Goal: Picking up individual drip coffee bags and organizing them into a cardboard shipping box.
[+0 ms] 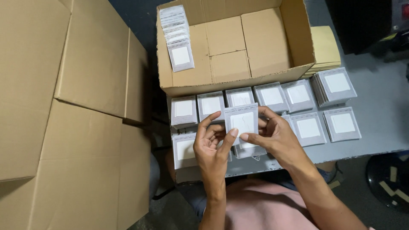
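Head view shows two hands close together, both pinching one small square packet of clear plastic with a white card inside (242, 121). The left hand (211, 147) grips the packet's left edge with thumb and fingers. The right hand (272, 134) grips its right edge. The packet is held up just above more packets like it.

Under that packet, a short stack of the same packets (251, 151) sits on the grey surface (379, 106). Behind the held packet, a row of packet stacks (240, 97) stands side by side. To the right of it lie more stacks (334, 87).

Behind that row is an open brown cardboard box (238, 47). Inside it, a line of packets (178, 38) leans in the left corner. Far left of the held packet are big flat brown cardboard boxes (64, 115). Below the hands is a pink shirt (260, 206).
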